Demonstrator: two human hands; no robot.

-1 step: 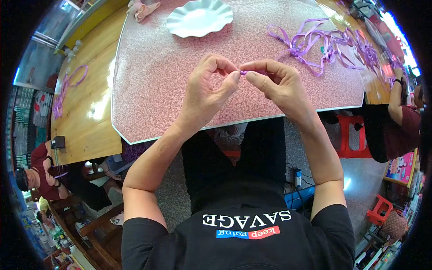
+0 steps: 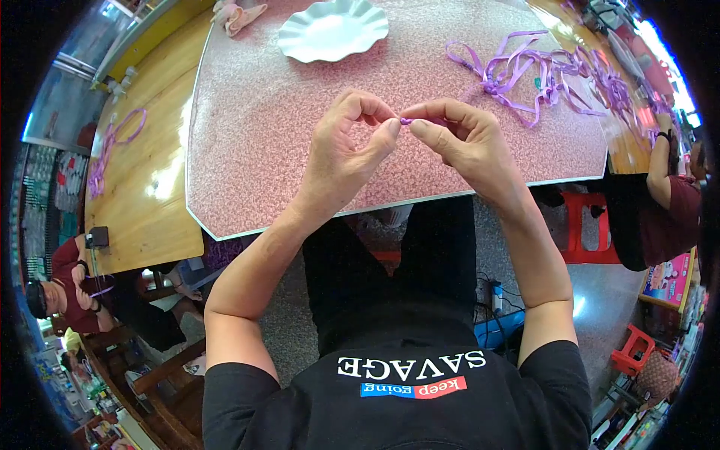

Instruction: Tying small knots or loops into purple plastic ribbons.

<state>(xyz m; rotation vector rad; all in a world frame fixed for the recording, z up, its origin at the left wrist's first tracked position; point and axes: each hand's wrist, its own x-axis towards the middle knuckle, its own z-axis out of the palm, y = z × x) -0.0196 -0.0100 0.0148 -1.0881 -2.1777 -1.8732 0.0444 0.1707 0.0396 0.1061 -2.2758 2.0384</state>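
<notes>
A small knotted piece of purple ribbon (image 2: 406, 121) shows between my fingertips, above the pink patterned tabletop (image 2: 255, 157). My left hand (image 2: 351, 139) pinches its left end between thumb and forefinger. From the other side, my right hand (image 2: 457, 136) grips it the same way, so the two thumb tips are almost touching. Most of the ribbon is hidden by my fingers. To the right lies a loose tangle of purple ribbons (image 2: 517, 75), apart from my hands.
A white wavy-edged plate (image 2: 334, 30) stands at the far side. More purple ribbon (image 2: 114, 142) lies on the wooden table (image 2: 154, 217) at left. One person (image 2: 75, 289) sits at the left, another (image 2: 664, 180) at the right. A red stool (image 2: 589, 229) stands beneath the table's right edge.
</notes>
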